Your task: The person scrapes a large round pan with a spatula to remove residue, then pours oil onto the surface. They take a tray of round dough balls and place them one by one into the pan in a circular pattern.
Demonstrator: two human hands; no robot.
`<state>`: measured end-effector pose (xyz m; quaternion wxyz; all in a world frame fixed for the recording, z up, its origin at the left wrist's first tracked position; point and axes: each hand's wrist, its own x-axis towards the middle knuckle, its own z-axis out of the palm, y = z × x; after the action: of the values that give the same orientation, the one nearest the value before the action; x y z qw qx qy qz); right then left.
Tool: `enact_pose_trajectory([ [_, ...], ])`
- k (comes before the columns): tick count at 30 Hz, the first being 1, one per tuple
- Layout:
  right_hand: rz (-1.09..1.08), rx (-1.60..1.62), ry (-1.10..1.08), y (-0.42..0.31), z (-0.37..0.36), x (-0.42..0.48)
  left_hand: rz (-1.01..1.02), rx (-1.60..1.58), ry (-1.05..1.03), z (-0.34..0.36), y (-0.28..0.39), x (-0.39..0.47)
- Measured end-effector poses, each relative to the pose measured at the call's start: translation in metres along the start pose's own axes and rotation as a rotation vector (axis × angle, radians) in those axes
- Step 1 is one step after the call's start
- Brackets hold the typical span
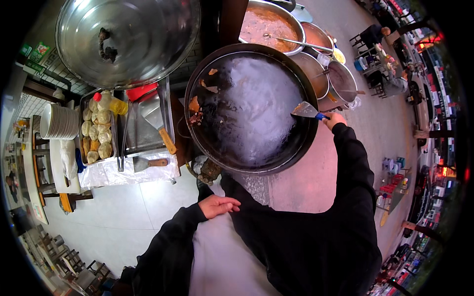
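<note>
My right hand (334,121) grips the blue handle of a scraper (306,110). Its metal blade, with browned residue on it, is at the right inner side of a large round dark griddle pan (310,142). White steam or glare covers much of the pan's middle and right, hiding the surface there. Browned food scraps (194,104) lie along the pan's left side, and smaller bits (212,71) sit near its upper left. My left hand (219,206) is held over my lap in front of the pale apron (226,251), fingers loosely extended, with nothing in it.
Left of the pan, a metal tray (146,133) carries a wide spatula (153,113) and tongs (126,140). A wooden-handled scraper (151,163) lies in front. Beyond are dough pieces (104,137) and stacked plates (61,121). A soup pot (272,22) stands upper right; a large metal lid (148,44) is upper left.
</note>
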<state>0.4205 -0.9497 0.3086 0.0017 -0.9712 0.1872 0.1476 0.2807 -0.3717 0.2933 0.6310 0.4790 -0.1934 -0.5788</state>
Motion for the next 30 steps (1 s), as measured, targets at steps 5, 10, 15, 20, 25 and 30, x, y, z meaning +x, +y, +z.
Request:
enact_pose_trajectory([
  [5, 0.089, -0.132, 0.020, -0.036, -0.032, 0.084, -0.051, -0.057, 0.049, -0.001, -0.007, 0.020],
  [10, -0.016, -0.208, 0.041, -0.101, -0.060, 0.176, -0.078, -0.161, 0.116, 0.004, -0.013, 0.026],
  [15, -0.244, -0.179, 0.015, -0.222, -0.079, 0.214, -0.103, -0.197, 0.165, 0.007, -0.020, 0.027],
  [20, -0.506, -0.124, 0.165, -0.264, -0.054, 0.170, -0.093, -0.125, 0.139, 0.005, -0.013, 0.031],
  [25, -0.290, 0.081, 0.249, -0.166, -0.008, 0.093, -0.032, -0.114, 0.128, 0.003, -0.013, 0.031],
  [30, 0.125, 0.007, 0.237, -0.095, 0.019, 0.052, 0.002, -0.072, 0.070, 0.002, -0.016, 0.037],
])
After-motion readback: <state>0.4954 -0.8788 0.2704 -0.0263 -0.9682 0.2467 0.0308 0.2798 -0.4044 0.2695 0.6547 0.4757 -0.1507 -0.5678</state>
